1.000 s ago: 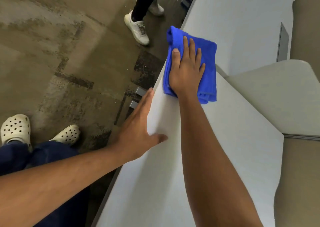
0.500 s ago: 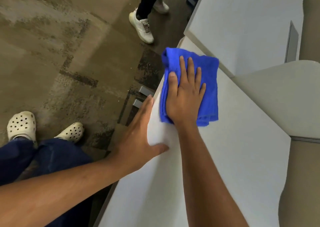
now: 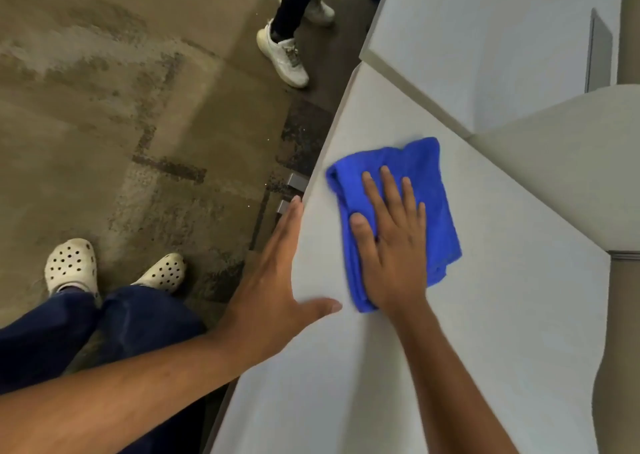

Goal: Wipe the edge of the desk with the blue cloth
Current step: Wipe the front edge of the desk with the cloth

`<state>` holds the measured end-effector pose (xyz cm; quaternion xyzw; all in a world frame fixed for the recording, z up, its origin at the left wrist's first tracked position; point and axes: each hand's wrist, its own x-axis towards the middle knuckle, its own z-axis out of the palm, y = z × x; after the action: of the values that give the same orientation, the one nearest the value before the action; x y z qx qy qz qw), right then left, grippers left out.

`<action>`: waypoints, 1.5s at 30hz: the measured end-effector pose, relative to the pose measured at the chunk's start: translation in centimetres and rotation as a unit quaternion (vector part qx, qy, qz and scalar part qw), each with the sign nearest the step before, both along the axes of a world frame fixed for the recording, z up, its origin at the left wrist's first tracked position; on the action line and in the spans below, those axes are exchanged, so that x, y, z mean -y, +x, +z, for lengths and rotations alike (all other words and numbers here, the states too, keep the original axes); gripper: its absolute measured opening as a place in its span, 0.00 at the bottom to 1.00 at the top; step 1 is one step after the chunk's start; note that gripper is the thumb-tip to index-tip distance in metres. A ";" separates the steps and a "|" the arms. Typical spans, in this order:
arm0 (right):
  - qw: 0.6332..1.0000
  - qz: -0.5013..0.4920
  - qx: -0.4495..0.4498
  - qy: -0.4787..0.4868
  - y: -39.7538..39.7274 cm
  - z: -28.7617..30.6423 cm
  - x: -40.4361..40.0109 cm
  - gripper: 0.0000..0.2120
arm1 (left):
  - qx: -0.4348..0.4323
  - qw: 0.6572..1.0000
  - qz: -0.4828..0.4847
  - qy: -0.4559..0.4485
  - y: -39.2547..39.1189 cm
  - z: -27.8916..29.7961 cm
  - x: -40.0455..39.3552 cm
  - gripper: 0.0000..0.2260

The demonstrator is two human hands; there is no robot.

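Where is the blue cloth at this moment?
In the head view the cloth lies flat on the desk, near its left edge, under the right hand. The left hand rests on that edge just beside it.

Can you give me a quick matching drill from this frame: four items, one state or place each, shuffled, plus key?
Items:
1. right hand
2. left hand
3. blue cloth
4. white sneaker

States:
A. on the floor, past the desk's far corner
B. lying folded on the desk top
C. palm flat, pressing the cloth
D. braced along the desk edge, thumb on top

Pairs: 1-C, 2-D, 3-B, 4-A
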<state>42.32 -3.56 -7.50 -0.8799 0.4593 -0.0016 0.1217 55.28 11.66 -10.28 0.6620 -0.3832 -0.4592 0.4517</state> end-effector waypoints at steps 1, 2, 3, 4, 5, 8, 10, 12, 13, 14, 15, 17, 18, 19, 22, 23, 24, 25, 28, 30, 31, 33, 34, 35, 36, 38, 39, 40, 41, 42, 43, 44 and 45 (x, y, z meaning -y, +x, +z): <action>1.000 -0.010 0.002 0.002 -0.9 0.2 1.5 0.27 | 0.002 1.000 0.002 0.000 0.0 0.0 0.0 0.60; 1.000 -0.031 0.005 0.000 -1.2 0.4 3.3 0.27 | 0.003 1.000 0.002 0.001 0.0 0.0 0.1 0.60; 0.998 -0.062 0.011 -0.006 -0.8 0.5 5.1 0.26 | 0.002 1.000 0.000 0.003 0.1 0.1 0.1 0.59; 0.995 -0.098 0.016 -0.011 -0.2 0.6 7.0 0.26 | 0.000 1.000 -0.002 0.003 0.2 0.2 0.1 0.59; 0.991 -0.132 0.018 -0.016 0.8 0.7 8.8 0.27 | -0.002 1.000 -0.003 0.004 0.3 0.4 0.1 0.58; 0.978 -0.205 0.001 -0.022 4.6 0.9 12.0 0.27 | -0.010 1.000 -0.009 0.012 0.4 1.2 0.2 0.58; 0.978 -0.209 -0.011 -0.022 7.4 0.7 11.7 0.28 | -0.007 1.000 -0.015 0.021 0.3 1.5 0.3 0.58; 0.984 -0.175 -0.011 -0.031 9.7 0.3 9.6 0.28 | -0.007 0.999 -0.020 0.024 0.3 1.4 0.3 0.58; 0.988 -0.150 -0.010 -0.037 10.4 0.1 8.0 0.29 | -0.006 1.000 -0.019 0.023 0.4 1.3 0.3 0.57; 0.991 -0.123 -0.010 -0.045 10.6 -0.2 6.3 0.29 | -0.003 1.000 -0.016 0.022 0.5 1.3 0.4 0.57; 0.994 -0.097 -0.012 -0.052 10.5 -0.4 4.7 0.30 | 0.000 1.000 -0.013 0.018 0.5 1.2 0.4 0.57; 0.997 -0.041 -0.016 -0.057 8.6 -0.4 1.9 0.31 | -0.005 1.000 -0.010 0.006 0.5 1.0 0.5 0.57; 0.999 -0.011 -0.015 -0.050 7.2 -0.4 1.1 0.30 | -0.010 1.000 -0.008 0.000 0.4 0.9 0.5 0.57; 0.999 0.017 -0.013 -0.036 5.6 -0.3 0.9 0.30 | -0.015 1.000 -0.006 -0.003 0.4 0.8 0.5 0.58; 0.998 0.058 -0.012 -0.008 1.9 0.1 3.6 0.29 | -0.027 1.000 -0.008 -0.008 0.2 0.4 0.3 0.57; 0.999 0.047 -0.013 -0.009 1.7 0.3 5.2 0.30 | -0.029 0.999 -0.010 -0.008 0.2 0.3 0.3 0.57; 1.000 0.026 -0.007 -0.009 1.9 0.5 7.0 0.30 | -0.033 0.999 -0.012 -0.006 0.2 0.4 0.2 0.56; 1.000 0.003 0.004 -0.005 2.5 0.7 8.8 0.30 | -0.039 0.999 -0.012 -0.006 0.2 0.4 0.2 0.56; 0.999 -0.017 0.027 -0.008 5.3 0.9 12.6 0.28 | -0.048 0.999 -0.012 -0.013 0.3 0.7 0.3 0.55; 0.999 -0.001 0.042 -0.008 7.5 0.7 14.0 0.26 | -0.049 0.999 -0.010 -0.018 0.4 0.7 0.2 0.55; 0.999 0.000 0.053 -0.006 8.6 0.8 14.5 0.25 | -0.048 0.999 -0.007 -0.023 0.4 0.6 0.2 0.55; 0.998 -0.019 0.060 -0.010 11.0 1.0 15.1 0.26 | -0.048 0.999 -0.001 -0.025 0.2 0.3 0.2 0.54; 0.998 -0.030 0.059 -0.012 12.0 1.1 15.2 0.26 | -0.048 0.999 0.001 -0.024 0.2 0.1 0.2 0.54; 0.997 -0.038 0.059 -0.011 12.7 1.0 15.4 0.26 | -0.049 0.999 0.002 -0.023 0.1 -0.1 0.2 0.54; 0.997 -0.043 0.058 -0.012 13.2 0.9 15.5 0.25 | -0.049 0.998 0.004 -0.024 0.0 -0.3 0.1 0.54; 0.997 -0.051 0.050 -0.026 13.9 0.6 15.6 0.22 | -0.051 0.998 0.006 -0.027 -0.1 -0.6 0.2 0.54; 0.997 -0.053 0.046 -0.035 14.1 0.4 15.6 0.21 | -0.053 0.998 0.006 -0.030 -0.1 -0.7 0.2 0.55; 0.997 -0.052 0.044 -0.041 14.1 0.3 15.6 0.19 | -0.055 0.998 0.004 -0.032 -0.2 -0.8 0.2 0.55; 0.997 -0.047 0.046 -0.043 13.9 0.1 15.7 0.19 | -0.056 0.998 0.002 -0.034 -0.2 -0.8 0.2 0.54; 0.997 -0.035 0.050 -0.042 13.8 0.1 15.7 0.19 | -0.053 0.998 0.002 -0.037 -0.3 -0.9 0.1 0.54; 0.998 -0.014 0.053 -0.037 13.6 0.2 15.7 0.19 | -0.048 0.998 0.003 -0.039 -0.3 -1.0 0.1 0.54; 0.998 0.022 0.054 -0.030 13.4 0.3 15.7 0.19 | -0.044 0.998 0.003 -0.040 -0.3 -1.1 0.1 0.55; 0.996 0.072 0.052 -0.025 13.1 0.3 15.8 0.19 | -0.043 0.998 0.004 -0.039 -0.4 -1.1 0.1 0.55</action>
<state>55.46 -19.33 -7.19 -0.9123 0.3874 -0.0501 0.1227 54.92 11.51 -11.41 0.6251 -0.3784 -0.4698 0.4953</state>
